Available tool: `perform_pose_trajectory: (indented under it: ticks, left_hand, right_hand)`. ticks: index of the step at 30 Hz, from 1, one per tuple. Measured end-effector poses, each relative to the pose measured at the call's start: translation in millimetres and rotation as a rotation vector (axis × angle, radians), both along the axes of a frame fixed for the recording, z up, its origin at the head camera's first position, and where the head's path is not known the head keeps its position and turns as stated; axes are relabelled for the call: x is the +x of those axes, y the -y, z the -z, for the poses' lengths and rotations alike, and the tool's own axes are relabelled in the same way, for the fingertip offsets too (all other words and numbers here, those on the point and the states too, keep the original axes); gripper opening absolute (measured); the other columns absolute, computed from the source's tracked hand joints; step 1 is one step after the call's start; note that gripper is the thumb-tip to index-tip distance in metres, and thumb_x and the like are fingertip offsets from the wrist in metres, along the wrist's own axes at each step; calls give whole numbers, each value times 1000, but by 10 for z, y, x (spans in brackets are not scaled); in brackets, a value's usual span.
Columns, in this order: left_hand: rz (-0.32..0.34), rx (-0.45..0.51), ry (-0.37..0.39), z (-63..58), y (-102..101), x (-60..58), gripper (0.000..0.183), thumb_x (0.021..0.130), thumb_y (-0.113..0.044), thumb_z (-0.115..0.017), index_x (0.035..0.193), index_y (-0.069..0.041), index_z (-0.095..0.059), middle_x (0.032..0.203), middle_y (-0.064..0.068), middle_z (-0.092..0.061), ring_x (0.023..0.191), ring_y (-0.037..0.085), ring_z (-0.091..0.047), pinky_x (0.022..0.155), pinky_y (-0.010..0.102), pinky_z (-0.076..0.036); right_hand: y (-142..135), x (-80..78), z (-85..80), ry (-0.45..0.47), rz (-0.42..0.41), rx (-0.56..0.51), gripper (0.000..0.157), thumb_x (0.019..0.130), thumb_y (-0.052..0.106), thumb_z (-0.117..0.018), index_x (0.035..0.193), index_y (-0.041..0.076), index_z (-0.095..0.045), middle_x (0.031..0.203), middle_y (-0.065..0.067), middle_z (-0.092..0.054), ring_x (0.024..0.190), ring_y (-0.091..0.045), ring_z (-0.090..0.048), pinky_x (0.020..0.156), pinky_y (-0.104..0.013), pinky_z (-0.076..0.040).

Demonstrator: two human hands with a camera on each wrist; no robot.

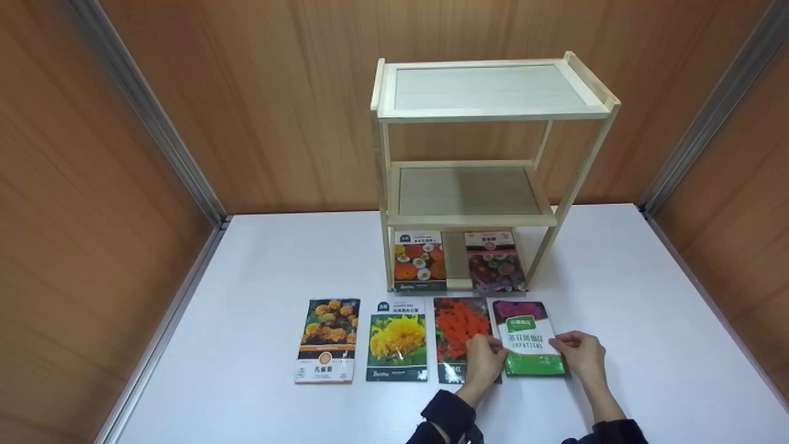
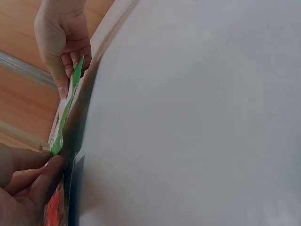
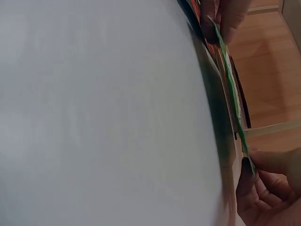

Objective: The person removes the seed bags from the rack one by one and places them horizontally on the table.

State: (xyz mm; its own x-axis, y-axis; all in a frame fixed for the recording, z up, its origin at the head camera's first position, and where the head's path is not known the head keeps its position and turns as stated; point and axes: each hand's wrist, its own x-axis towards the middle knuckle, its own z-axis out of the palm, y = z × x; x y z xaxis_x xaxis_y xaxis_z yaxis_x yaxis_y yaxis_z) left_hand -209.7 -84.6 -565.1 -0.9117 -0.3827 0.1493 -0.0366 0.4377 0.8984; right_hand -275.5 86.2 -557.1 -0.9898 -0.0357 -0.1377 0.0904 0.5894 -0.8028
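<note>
A green and white seed packet [image 1: 531,342] with purple flowers at its top is the rightmost of the front row. My left hand [image 1: 484,362] pinches its left edge between thumb and fingers. At the opposite edge, my right hand [image 1: 582,357] pinches it the same way. Both wrist views show the packet's green lower edge [image 2: 70,106] held above the white table, with a shadow below it. Beneath my left hand lies a seed packet with red flowers [image 1: 462,330], its lower part partly covered.
To the left lie a yellow-flower seed packet [image 1: 397,339] and an orange-flower one [image 1: 328,339]. Behind the row stands a wooden shelf rack [image 1: 471,220]; its bottom level bears an orange-and-white-flower packet [image 1: 420,262] and a purple-flower packet [image 1: 495,262]. Wood-grain panels [image 1: 296,123] enclose the table.
</note>
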Motion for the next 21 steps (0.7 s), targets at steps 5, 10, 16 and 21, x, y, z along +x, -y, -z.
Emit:
perform_pose_trajectory:
  ticks: [5,10,16,21]
  left_hand:
    - [-2,-55,52,-50,-48,-45,5,63,4,-69,66,0,-68,56,-1,-59,53,3,-51,48,15,-41]
    - [-11,-115,101,-125,-70,-56,16,62,5,-69,52,-3,-60,51,-4,-53,48,3,-40,41,17,-33]
    - [11,-170,110,-213,-71,-42,30,59,6,-68,51,-10,-44,49,-8,-36,48,6,-30,40,20,-26]
    - [48,-153,145,-269,-62,-22,28,63,5,-69,53,-7,-46,50,-6,-38,47,7,-30,39,20,-24]
  right_hand:
    - [-33,-46,4,15,0,23,26,79,13,-64,92,-9,-61,71,-8,-61,62,-16,-54,52,-22,-42]
    - [-37,-51,4,18,-6,46,26,79,14,-64,90,-10,-61,68,-7,-60,60,-16,-52,51,-23,-40]
    - [-15,-28,-14,-12,-16,108,25,80,14,-62,84,-10,-61,64,-7,-58,55,-15,-50,47,-24,-40]
    - [-16,11,-52,-58,-25,157,25,81,12,-60,83,-12,-60,62,-8,-57,52,-15,-50,45,-24,-41]
